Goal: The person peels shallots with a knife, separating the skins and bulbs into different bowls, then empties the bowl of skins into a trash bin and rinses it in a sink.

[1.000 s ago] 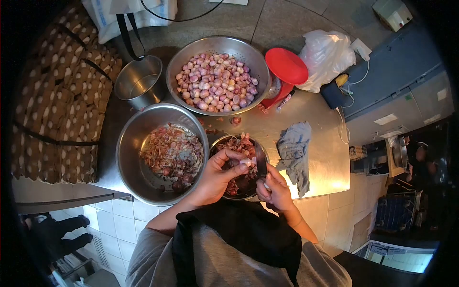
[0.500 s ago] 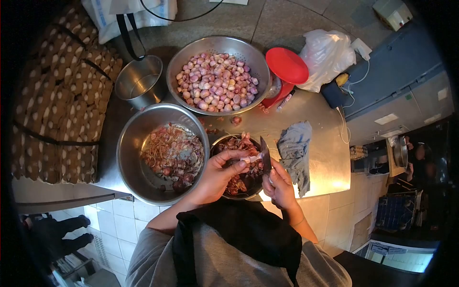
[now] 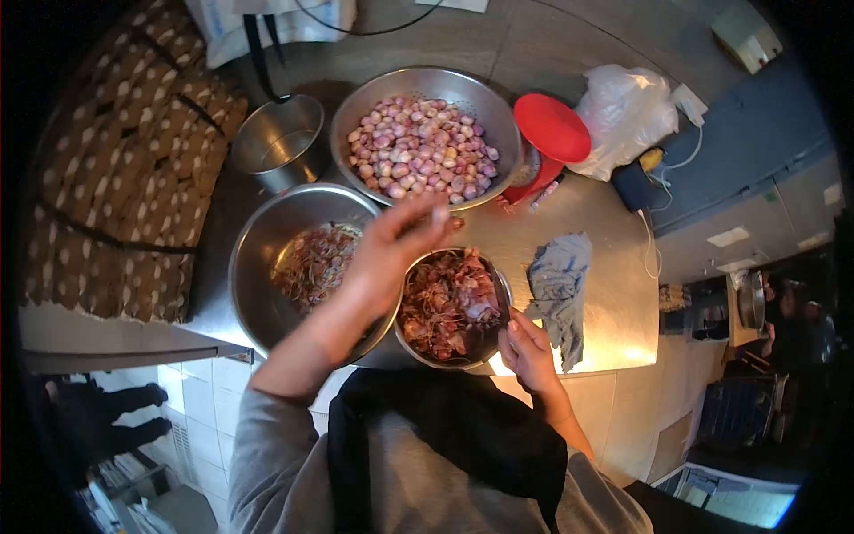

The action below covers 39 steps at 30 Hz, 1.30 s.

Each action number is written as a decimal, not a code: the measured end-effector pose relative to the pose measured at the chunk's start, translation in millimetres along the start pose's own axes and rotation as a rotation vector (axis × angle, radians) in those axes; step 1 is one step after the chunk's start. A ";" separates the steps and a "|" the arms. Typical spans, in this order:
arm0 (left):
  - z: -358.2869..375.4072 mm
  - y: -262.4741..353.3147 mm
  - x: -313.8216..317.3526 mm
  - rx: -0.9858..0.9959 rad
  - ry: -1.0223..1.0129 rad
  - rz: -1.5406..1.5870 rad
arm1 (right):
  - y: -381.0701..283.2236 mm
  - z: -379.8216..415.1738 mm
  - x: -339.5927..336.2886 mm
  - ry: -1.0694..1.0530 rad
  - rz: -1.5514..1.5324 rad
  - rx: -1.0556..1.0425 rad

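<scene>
My left hand [image 3: 400,240], smeared by motion, reaches out over the near rim of the steel colander [image 3: 520,147]. A pale peeled shallot [image 3: 440,214] shows blurred at its fingertips. Peeled pink and white shallots [image 3: 418,147] are heaped in the colander. My right hand [image 3: 527,347] is closed around the handle of a knife, its dark blade [image 3: 503,311] at the right rim of a smaller bowl. That bowl [image 3: 411,348] holds reddish-brown shallot skins [image 3: 445,303]. Beneath my left forearm, a large steel bowl [image 3: 253,294] contains skins and trimmings [image 3: 311,262], partly hidden by the arm.
A steel pot [image 3: 280,142] stands at the back left beside stacked egg trays [image 3: 116,178]. Right of the colander are a red scale [image 3: 551,129] and a white plastic bag [image 3: 627,116]. A grey-blue cloth [image 3: 560,285] lies on the steel table [image 3: 614,311].
My left hand has moved away from the knife, forward to the colander, with the shallot. My right hand has stayed near the skins bowl with the knife, its blade lower. The view has shifted slightly.
</scene>
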State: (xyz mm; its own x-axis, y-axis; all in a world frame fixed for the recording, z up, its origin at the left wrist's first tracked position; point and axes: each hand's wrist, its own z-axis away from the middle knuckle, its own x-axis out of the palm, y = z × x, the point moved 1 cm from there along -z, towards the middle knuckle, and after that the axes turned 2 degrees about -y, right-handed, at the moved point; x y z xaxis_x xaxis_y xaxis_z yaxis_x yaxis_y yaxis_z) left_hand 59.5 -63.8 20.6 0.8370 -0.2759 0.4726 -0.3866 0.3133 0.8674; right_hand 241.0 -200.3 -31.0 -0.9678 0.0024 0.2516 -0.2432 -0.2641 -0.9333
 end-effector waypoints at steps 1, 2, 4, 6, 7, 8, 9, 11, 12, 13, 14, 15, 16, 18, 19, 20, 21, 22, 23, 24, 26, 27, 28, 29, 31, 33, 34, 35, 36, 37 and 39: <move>-7.0 18.2 -2.2 0.040 -0.022 -0.035 | 2.4 -0.3 1.0 -0.004 -0.020 0.022; -16.3 31.5 -6.4 0.141 -0.047 -0.101 | 3.1 -0.5 2.2 -0.009 -0.004 0.014; -32.8 55.5 -18.6 0.277 -0.078 -0.149 | 5.3 -0.3 4.3 -0.020 0.021 0.004; -37.6 74.9 -30.3 0.321 -0.132 -0.197 | 10.6 -1.9 2.0 -0.049 0.042 -0.048; -38.4 77.3 -39.7 0.321 -0.122 -0.280 | 12.2 -2.2 0.8 -0.056 0.020 -0.040; -38.5 77.6 -49.4 0.316 -0.115 -0.363 | 14.0 -2.0 -0.5 -0.059 -0.003 -0.031; -38.1 76.5 -58.8 0.311 -0.113 -0.444 | 17.5 -3.4 -2.3 -0.063 -0.017 -0.030; -38.1 61.9 -83.5 0.169 -0.110 -0.629 | 11.8 -4.3 0.1 -0.059 0.029 0.011; -39.3 50.7 -98.9 0.099 -0.112 -0.718 | 10.3 -5.3 0.3 -0.058 0.062 0.021; -40.9 34.9 -119.1 0.102 -0.191 -0.932 | 12.8 -6.5 -1.2 -0.051 0.055 0.010; -41.9 17.1 -140.3 0.102 -0.272 -1.145 | 10.9 -7.8 -0.9 -0.060 0.078 0.000; -39.9 2.3 -155.1 0.033 -0.254 -1.246 | 10.0 -8.9 -1.4 -0.060 0.062 -0.006; -37.6 -12.9 -169.5 -0.036 -0.236 -1.342 | 8.8 -9.8 -1.9 -0.060 0.049 -0.012; -40.2 -52.1 -219.5 0.080 -0.378 -1.630 | 5.7 -10.7 -2.7 -0.055 0.068 -0.017; -37.2 -53.9 -224.7 0.140 -0.454 -1.773 | 5.2 -10.9 -4.1 -0.058 0.077 -0.021; -35.2 -54.6 -232.2 0.033 -0.433 -1.800 | 4.6 -11.6 -4.1 -0.060 0.085 -0.024; -25.3 -43.7 -225.2 -0.077 -0.414 -1.821 | 1.1 -10.6 -1.7 -0.058 0.093 -0.025; -15.5 -35.3 -218.2 -0.187 -0.396 -1.838 | 1.6 -10.4 -1.3 -0.048 0.058 -0.013; -7.8 -30.7 -212.8 -0.243 -0.453 -1.800 | 2.1 -10.0 -1.3 -0.035 0.023 -0.002; -0.1 -27.5 -207.7 -0.296 -0.512 -1.761 | 2.7 -9.3 -1.6 -0.020 -0.012 0.009; 13.4 -36.5 -205.1 -0.312 -0.561 -1.748 | 5.9 -11.6 -1.1 -0.022 -0.003 0.016; 20.4 -45.3 -202.9 -0.275 -0.554 -1.775 | 6.8 -13.4 -0.2 -0.022 0.001 0.018; 24.6 -51.2 -201.3 -0.238 -0.548 -1.803 | 6.3 -14.5 0.9 -0.031 0.005 0.012; 25.8 -52.9 -202.5 -0.257 -0.543 -1.805 | 5.2 -15.3 1.9 -0.039 0.010 0.005; 25.5 -38.2 -193.3 -0.207 -0.434 -1.657 | 2.3 -16.1 2.7 -0.050 0.020 -0.004; 27.2 -12.7 -169.3 -0.168 -0.330 -1.397 | -0.9 -15.5 3.2 -0.054 0.027 -0.010; 32.3 5.6 -144.4 -0.155 -0.281 -1.212 | -2.4 -15.6 4.7 -0.060 0.032 -0.017; 35.3 12.7 -125.3 -0.144 -0.235 -1.027 | -3.8 -15.4 7.1 -0.064 0.038 -0.026; 35.6 8.3 -113.5 -0.153 -0.230 -0.784 | -5.0 -14.8 8.8 -0.066 0.043 -0.035; 36.7 2.3 -101.3 -0.164 -0.225 -0.540 | -4.5 -14.1 8.6 -0.121 0.054 -0.085; 42.3 -7.1 -72.7 -0.236 -0.207 -0.167 | 0.7 -12.9 8.3 -0.175 0.052 -0.142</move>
State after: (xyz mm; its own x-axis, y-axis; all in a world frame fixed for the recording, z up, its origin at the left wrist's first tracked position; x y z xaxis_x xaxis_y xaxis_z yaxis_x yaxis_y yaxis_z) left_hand -15.0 -84.4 -13.4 0.7755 -0.5118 0.3697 -0.1307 0.4428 0.8870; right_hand 232.0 -188.0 -32.9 -0.9564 -0.1787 0.2311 -0.2118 -0.1209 -0.9698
